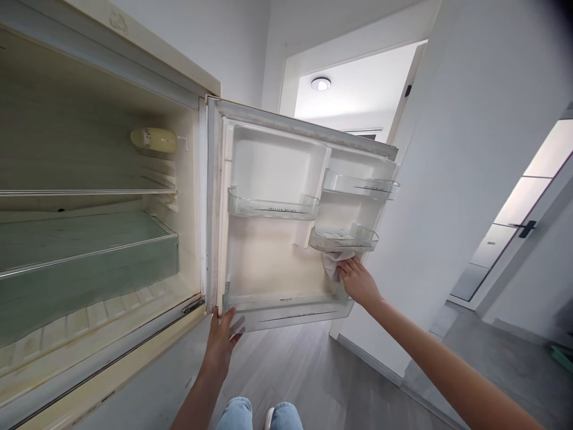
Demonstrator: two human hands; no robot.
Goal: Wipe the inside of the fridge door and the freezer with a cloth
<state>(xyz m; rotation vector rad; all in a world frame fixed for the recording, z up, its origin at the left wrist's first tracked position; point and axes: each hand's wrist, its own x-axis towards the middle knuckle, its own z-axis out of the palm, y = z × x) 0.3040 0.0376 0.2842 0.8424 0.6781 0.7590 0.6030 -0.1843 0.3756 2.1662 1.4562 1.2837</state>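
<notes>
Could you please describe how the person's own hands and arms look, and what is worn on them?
The left hand and right hand are bare, with no gloves. The left forearm and right forearm are slim and uncovered; no sleeve, watch or bracelet shows. Some fingers are partly hidden, so rings cannot be ruled out.

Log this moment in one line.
left hand: at lower corner of open white refrigerator door | right hand: holding crumpled white cloth under clear plastic bin

I see wrinkly, dull cloth (331, 266) in the right hand (360, 283), shiny clear plastic tray (344, 242) above, smooth door (268, 257) behind.
</notes>
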